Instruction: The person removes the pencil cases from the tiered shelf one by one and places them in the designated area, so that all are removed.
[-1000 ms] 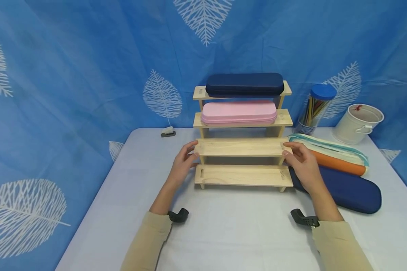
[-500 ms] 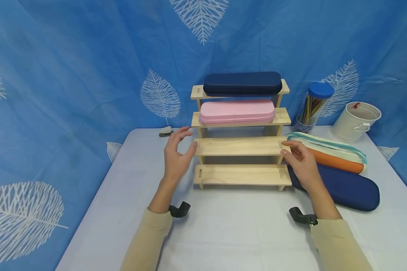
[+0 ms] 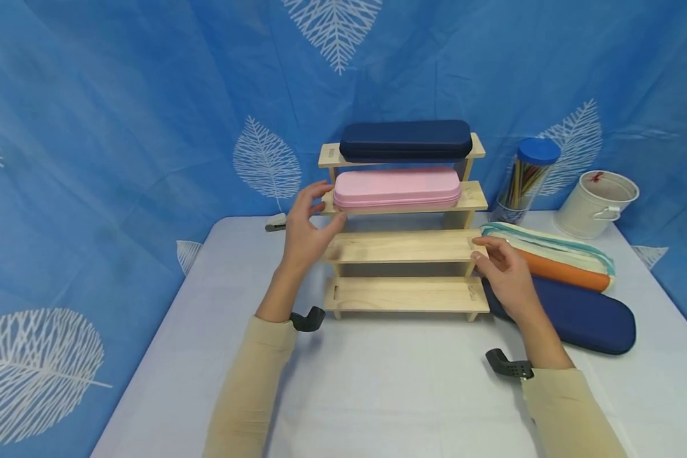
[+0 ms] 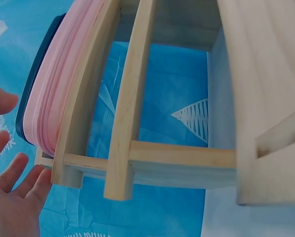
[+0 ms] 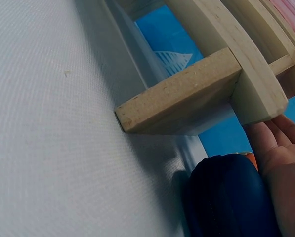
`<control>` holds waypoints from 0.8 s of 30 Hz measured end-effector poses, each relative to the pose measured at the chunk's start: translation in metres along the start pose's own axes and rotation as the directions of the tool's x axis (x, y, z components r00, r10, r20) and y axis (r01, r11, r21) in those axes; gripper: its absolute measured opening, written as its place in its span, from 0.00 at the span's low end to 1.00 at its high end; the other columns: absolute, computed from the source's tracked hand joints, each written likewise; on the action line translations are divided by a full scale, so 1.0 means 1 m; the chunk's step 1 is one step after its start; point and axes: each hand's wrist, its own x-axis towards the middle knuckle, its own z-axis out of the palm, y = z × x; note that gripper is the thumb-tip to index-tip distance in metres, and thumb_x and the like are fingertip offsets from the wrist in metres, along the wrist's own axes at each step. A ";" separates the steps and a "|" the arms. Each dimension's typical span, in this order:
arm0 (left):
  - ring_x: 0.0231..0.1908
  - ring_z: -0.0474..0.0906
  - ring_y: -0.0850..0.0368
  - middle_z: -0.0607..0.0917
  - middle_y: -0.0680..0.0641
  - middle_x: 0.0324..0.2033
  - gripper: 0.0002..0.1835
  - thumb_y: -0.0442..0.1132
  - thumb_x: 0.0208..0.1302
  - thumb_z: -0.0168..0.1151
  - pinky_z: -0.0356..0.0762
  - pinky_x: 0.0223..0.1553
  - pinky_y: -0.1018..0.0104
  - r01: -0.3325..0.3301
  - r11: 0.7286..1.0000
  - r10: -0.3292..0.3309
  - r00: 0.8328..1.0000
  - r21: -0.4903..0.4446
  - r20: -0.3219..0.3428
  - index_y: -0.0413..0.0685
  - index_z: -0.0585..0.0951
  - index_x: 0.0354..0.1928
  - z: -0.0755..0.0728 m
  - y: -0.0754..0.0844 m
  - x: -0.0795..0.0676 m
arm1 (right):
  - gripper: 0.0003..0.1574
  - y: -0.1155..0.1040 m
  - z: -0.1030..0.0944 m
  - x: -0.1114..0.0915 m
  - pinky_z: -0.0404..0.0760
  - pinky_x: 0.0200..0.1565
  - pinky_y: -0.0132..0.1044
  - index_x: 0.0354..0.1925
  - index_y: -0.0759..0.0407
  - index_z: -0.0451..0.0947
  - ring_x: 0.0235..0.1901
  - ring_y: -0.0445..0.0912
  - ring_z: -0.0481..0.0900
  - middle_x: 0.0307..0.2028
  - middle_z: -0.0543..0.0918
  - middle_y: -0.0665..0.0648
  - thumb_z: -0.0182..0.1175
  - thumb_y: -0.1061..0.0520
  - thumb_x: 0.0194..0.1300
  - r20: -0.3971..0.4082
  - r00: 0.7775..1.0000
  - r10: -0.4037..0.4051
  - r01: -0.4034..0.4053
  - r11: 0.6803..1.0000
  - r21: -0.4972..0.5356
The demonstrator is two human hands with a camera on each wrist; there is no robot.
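Observation:
A wooden tiered shelf stands on the table, with a navy pencil case on its top tier and a pink pencil case one tier below. My left hand is spread at the left end of the pink case's tier, thumb apart from the fingers. In the left wrist view its fingertips come right up to that board's end. My right hand grips the right end of the bare third tier, finger above and thumb at the front edge. The right wrist view shows that hand beside the board's end.
At the shelf's right lie another navy case and an orange, cream and teal pouch. Behind them stand a blue-lidded jar of pencils and a white bucket. A small stapler lies at the back left.
My left hand has let go of the third tier's left end and moved up to the pink case's tier. My right hand stays in place; the head view has shifted slightly.

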 end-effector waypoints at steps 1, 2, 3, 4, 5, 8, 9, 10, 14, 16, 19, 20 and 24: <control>0.57 0.68 0.37 0.72 0.33 0.58 0.25 0.25 0.54 0.67 0.70 0.54 0.42 -0.001 1.000 0.001 1.000 0.000 0.007 0.28 0.74 0.55 0.000 0.000 0.002 | 0.24 0.000 0.000 0.000 0.60 0.65 0.50 0.58 0.63 0.73 0.67 0.55 0.61 0.62 0.69 0.57 0.60 0.53 0.68 0.001 1.000 0.000 0.000 1.000 -0.003; 0.57 0.68 0.36 0.72 0.33 0.58 0.25 0.25 0.54 0.67 0.70 0.54 0.42 0.006 1.000 -0.006 1.000 -0.002 0.016 0.27 0.73 0.55 0.000 -0.001 0.004 | 0.24 0.000 0.000 0.000 0.61 0.64 0.50 0.58 0.63 0.72 0.67 0.55 0.61 0.62 0.69 0.57 0.60 0.52 0.68 0.002 1.000 0.001 -0.001 1.000 -0.009; 0.56 0.68 0.36 0.72 0.32 0.58 0.26 0.25 0.54 0.67 0.70 0.54 0.42 0.020 1.000 -0.020 0.999 -0.006 0.026 0.28 0.72 0.56 0.000 -0.006 0.006 | 0.24 0.000 0.000 0.000 0.61 0.64 0.50 0.58 0.63 0.73 0.66 0.54 0.62 0.62 0.70 0.57 0.60 0.52 0.68 0.001 1.000 0.000 0.000 1.000 -0.015; 0.57 0.68 0.35 0.72 0.32 0.58 0.27 0.26 0.55 0.68 0.69 0.55 0.42 0.034 0.999 -0.033 0.999 -0.011 0.037 0.28 0.72 0.57 0.001 -0.011 0.008 | 0.24 0.000 0.000 0.000 0.63 0.63 0.48 0.58 0.63 0.72 0.66 0.54 0.62 0.62 0.70 0.56 0.60 0.52 0.68 0.000 1.000 0.003 -0.003 1.000 -0.022; 0.57 0.68 0.35 0.72 0.32 0.58 0.29 0.27 0.55 0.68 0.69 0.55 0.43 0.050 0.999 -0.050 0.998 -0.015 0.048 0.29 0.71 0.59 0.001 -0.017 0.010 | 0.24 0.000 0.000 0.000 0.64 0.63 0.46 0.58 0.63 0.73 0.66 0.54 0.63 0.61 0.70 0.56 0.60 0.51 0.68 -0.002 1.000 0.003 -0.003 1.000 -0.026; 0.58 0.67 0.37 0.71 0.36 0.60 0.34 0.32 0.56 0.70 0.68 0.57 0.46 0.112 0.993 -0.110 0.990 -0.021 0.085 0.35 0.68 0.64 0.002 -0.036 0.016 | 0.24 0.000 0.001 0.000 0.69 0.60 0.39 0.58 0.62 0.72 0.65 0.53 0.64 0.62 0.70 0.56 0.59 0.52 0.69 0.003 1.000 0.005 -0.005 1.000 -0.028; 0.58 0.68 0.39 0.71 0.37 0.61 0.35 0.33 0.56 0.70 0.68 0.58 0.48 0.129 0.992 -0.126 0.987 -0.019 0.095 0.37 0.67 0.65 0.002 -0.041 0.018 | 0.24 0.000 0.001 0.001 0.69 0.59 0.38 0.58 0.61 0.72 0.65 0.53 0.64 0.62 0.70 0.56 0.59 0.51 0.69 0.007 1.000 0.006 -0.006 1.000 -0.030; 0.59 0.68 0.42 0.71 0.39 0.61 0.36 0.34 0.56 0.71 0.68 0.58 0.50 0.142 0.990 -0.140 0.985 -0.011 0.105 0.39 0.67 0.65 0.001 -0.043 0.020 | 0.24 -0.001 0.001 0.001 0.70 0.59 0.39 0.59 0.61 0.72 0.65 0.53 0.63 0.62 0.70 0.56 0.58 0.51 0.69 0.013 1.000 0.008 -0.008 0.999 -0.035; 0.59 0.69 0.51 0.71 0.44 0.62 0.37 0.39 0.56 0.72 0.67 0.59 0.58 0.174 0.985 -0.173 0.973 0.006 0.151 0.44 0.66 0.67 0.002 -0.045 0.026 | 0.25 -0.002 0.001 0.002 0.66 0.61 0.46 0.59 0.60 0.72 0.66 0.52 0.62 0.62 0.70 0.55 0.59 0.49 0.69 0.018 1.000 0.012 -0.011 0.999 -0.039; 0.59 0.69 0.54 0.71 0.45 0.62 0.38 0.41 0.55 0.72 0.66 0.60 0.61 0.177 0.984 -0.177 0.969 0.016 0.173 0.45 0.66 0.67 0.003 -0.046 0.028 | 0.25 -0.001 0.000 0.002 0.66 0.62 0.47 0.59 0.60 0.72 0.66 0.52 0.62 0.63 0.69 0.55 0.59 0.50 0.69 0.010 1.000 0.011 -0.011 0.999 -0.042; 0.59 0.69 0.57 0.71 0.47 0.62 0.39 0.41 0.54 0.73 0.66 0.60 0.64 0.191 0.981 -0.193 0.961 0.029 0.198 0.46 0.66 0.66 0.006 -0.046 0.031 | 0.24 0.000 -0.001 0.001 0.67 0.61 0.45 0.59 0.60 0.72 0.66 0.52 0.63 0.63 0.69 0.55 0.59 0.51 0.69 0.005 1.000 0.008 -0.008 0.999 -0.041; 0.59 0.69 0.58 0.72 0.47 0.61 0.39 0.41 0.54 0.74 0.66 0.60 0.65 0.198 0.980 -0.201 0.958 0.032 0.204 0.47 0.66 0.66 0.007 -0.046 0.032 | 0.24 0.000 -0.001 0.001 0.67 0.61 0.44 0.59 0.61 0.72 0.66 0.53 0.63 0.63 0.69 0.56 0.59 0.51 0.69 0.006 1.000 0.005 -0.005 0.999 -0.039; 0.59 0.69 0.57 0.72 0.46 0.61 0.40 0.39 0.52 0.75 0.67 0.59 0.67 0.221 0.975 -0.221 0.947 0.027 0.232 0.48 0.66 0.66 0.009 -0.047 0.033 | 0.24 0.002 0.000 0.001 0.66 0.62 0.42 0.59 0.62 0.72 0.65 0.53 0.63 0.63 0.69 0.56 0.59 0.53 0.69 0.009 1.000 -0.006 0.006 1.000 -0.026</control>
